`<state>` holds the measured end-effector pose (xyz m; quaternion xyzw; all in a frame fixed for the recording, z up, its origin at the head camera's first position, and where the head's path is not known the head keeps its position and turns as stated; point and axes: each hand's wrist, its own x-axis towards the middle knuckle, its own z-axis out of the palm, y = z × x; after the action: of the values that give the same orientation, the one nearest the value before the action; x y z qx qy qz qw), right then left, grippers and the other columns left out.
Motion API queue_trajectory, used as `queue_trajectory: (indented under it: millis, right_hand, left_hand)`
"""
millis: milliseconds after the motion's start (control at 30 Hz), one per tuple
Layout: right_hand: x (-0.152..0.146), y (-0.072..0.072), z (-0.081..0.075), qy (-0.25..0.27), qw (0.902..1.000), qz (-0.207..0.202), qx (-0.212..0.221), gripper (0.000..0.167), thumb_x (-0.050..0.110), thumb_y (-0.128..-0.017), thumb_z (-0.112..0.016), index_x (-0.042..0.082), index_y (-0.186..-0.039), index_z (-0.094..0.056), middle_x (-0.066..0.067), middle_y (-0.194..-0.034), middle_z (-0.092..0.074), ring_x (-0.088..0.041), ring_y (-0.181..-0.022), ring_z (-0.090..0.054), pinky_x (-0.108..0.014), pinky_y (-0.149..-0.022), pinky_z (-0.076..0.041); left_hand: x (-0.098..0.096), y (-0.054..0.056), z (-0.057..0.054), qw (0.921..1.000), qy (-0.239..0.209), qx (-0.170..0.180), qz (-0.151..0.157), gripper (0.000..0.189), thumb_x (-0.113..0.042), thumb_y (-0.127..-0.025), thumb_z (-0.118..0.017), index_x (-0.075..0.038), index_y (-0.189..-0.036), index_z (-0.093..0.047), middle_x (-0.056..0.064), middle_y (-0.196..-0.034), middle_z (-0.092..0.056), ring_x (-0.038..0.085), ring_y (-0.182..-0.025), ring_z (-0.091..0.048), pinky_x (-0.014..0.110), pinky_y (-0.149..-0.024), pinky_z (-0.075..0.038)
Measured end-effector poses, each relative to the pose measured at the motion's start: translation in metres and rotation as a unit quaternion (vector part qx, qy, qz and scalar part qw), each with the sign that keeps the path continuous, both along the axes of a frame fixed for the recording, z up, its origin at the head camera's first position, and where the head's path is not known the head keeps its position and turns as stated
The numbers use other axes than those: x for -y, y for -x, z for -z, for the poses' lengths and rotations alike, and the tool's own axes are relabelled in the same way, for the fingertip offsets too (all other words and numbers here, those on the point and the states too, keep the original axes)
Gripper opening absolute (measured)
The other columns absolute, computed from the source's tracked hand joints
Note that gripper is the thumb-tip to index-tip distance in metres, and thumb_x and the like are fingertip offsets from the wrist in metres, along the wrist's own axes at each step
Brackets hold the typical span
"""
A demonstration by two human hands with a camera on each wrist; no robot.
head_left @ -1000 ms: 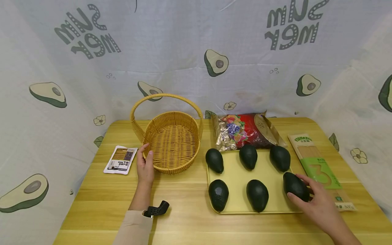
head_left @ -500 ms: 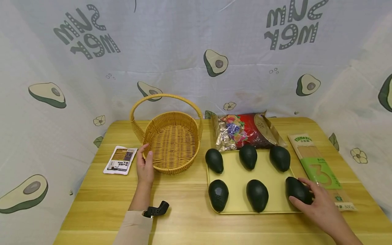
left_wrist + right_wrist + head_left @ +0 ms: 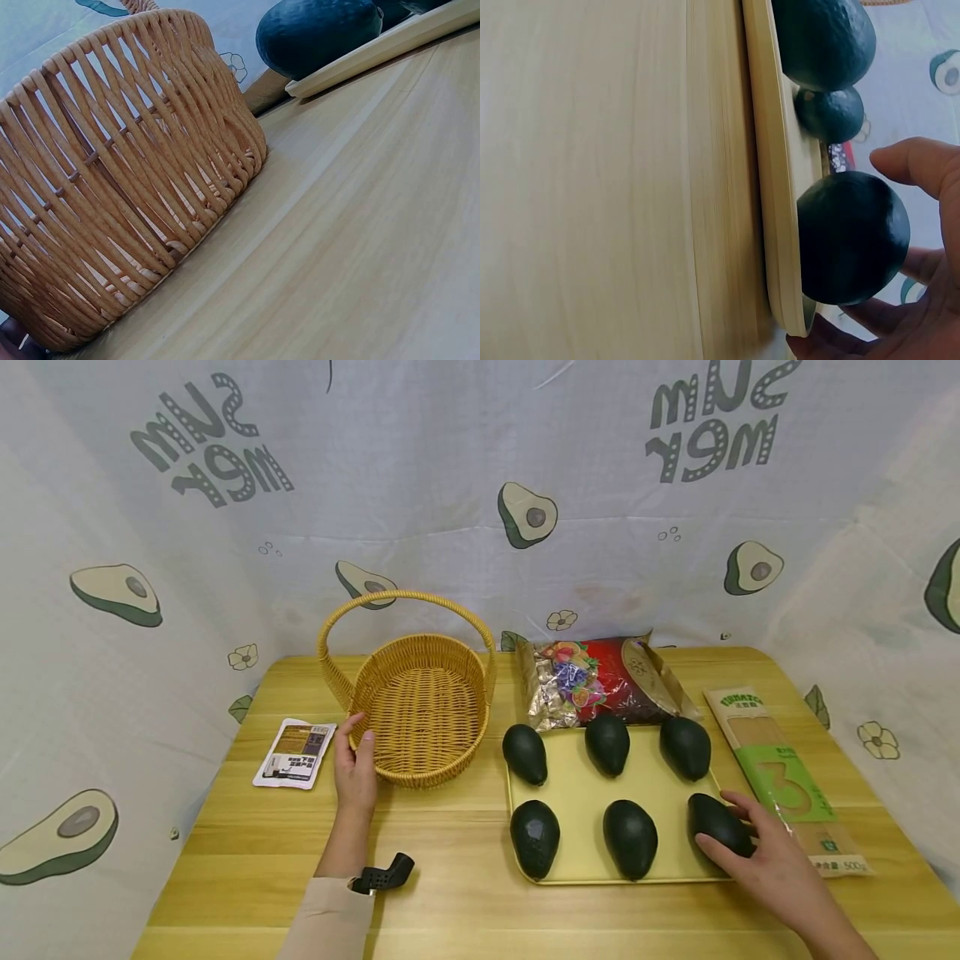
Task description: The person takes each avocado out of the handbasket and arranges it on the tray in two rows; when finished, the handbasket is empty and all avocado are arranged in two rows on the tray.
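Observation:
My right hand (image 3: 776,860) has its fingers curled round a dark green avocado (image 3: 718,824) at the front right of a pale yellow tray (image 3: 585,793). The right wrist view shows the thumb beside that avocado (image 3: 853,238), with the other fingers reaching round its far side. Several more avocados stand in two rows on the tray, one of them the front-middle avocado (image 3: 630,839). My left hand (image 3: 356,777) rests against the left front side of a yellow woven basket (image 3: 423,718), its fingers fairly straight. In the left wrist view the basket wall (image 3: 120,172) hides most of that hand.
Behind the tray lies a red and gold bag of wrapped candies (image 3: 603,681). A long pack of noodles (image 3: 783,781) lies right of the tray, close to my right hand. A white pouch (image 3: 296,753) lies left of the basket. Printed cloth (image 3: 420,485) hangs behind the wooden table (image 3: 450,918).
The avocado in my right hand shifted slightly right and toward me, then back left, the hand moving with it. The left hand and basket have stayed put.

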<state>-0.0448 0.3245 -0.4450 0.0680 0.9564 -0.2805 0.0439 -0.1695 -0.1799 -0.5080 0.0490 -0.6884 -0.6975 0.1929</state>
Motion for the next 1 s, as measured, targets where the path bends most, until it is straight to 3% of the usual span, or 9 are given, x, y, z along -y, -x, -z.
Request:
queue_trajectory:
  millis: [233,467,667,1000]
  right_hand:
    - [-0.002,0.001,0.001,0.0,0.9995,0.007,0.029,0.087,0.049,-0.095,-0.069,-0.004,-0.153,-0.032,-0.042,-0.138,-0.048,-0.057,-0.118,-0.051,-0.06,-0.086,-0.046]
    - [-0.011,-0.002,0.002,-0.009,1.0,0.002,-0.001,0.078,0.041,-0.094,-0.072,-0.006,-0.148,-0.04,-0.04,-0.134,-0.053,-0.052,-0.111,-0.056,-0.047,-0.077,-0.049]
    - [-0.013,0.0,0.001,-0.003,0.9998,0.0,0.02,0.084,0.044,-0.095,-0.07,-0.007,-0.151,-0.035,-0.041,-0.139,-0.046,-0.055,-0.115,-0.051,-0.061,-0.086,-0.046]
    - [-0.01,0.002,-0.003,-0.001,0.9997,0.0,0.024,0.086,0.045,-0.097,-0.068,-0.009,-0.152,-0.032,-0.042,-0.141,-0.041,-0.058,-0.118,-0.046,-0.065,-0.087,-0.045]
  left_hand:
    - [-0.001,0.0,0.0,0.9999,-0.009,-0.008,0.002,0.039,-0.01,-0.106,-0.045,0.001,-0.144,-0.044,0.015,-0.16,-0.035,0.024,-0.154,-0.02,0.048,-0.123,-0.015]
    - [0.0,-0.001,-0.001,1.0,-0.006,-0.003,0.004,0.039,-0.012,-0.107,-0.044,-0.002,-0.144,-0.045,0.013,-0.16,-0.035,0.022,-0.154,-0.02,0.049,-0.123,-0.016]
    - [0.0,-0.001,0.0,1.0,-0.005,0.002,0.003,0.039,-0.013,-0.107,-0.044,-0.002,-0.144,-0.045,0.013,-0.161,-0.034,0.023,-0.153,-0.02,0.05,-0.121,-0.017]
    - [-0.001,0.0,-0.002,0.9998,-0.009,-0.02,0.005,0.038,-0.008,-0.106,-0.043,0.004,-0.143,-0.043,0.016,-0.159,-0.036,0.022,-0.155,-0.018,0.047,-0.123,-0.014]
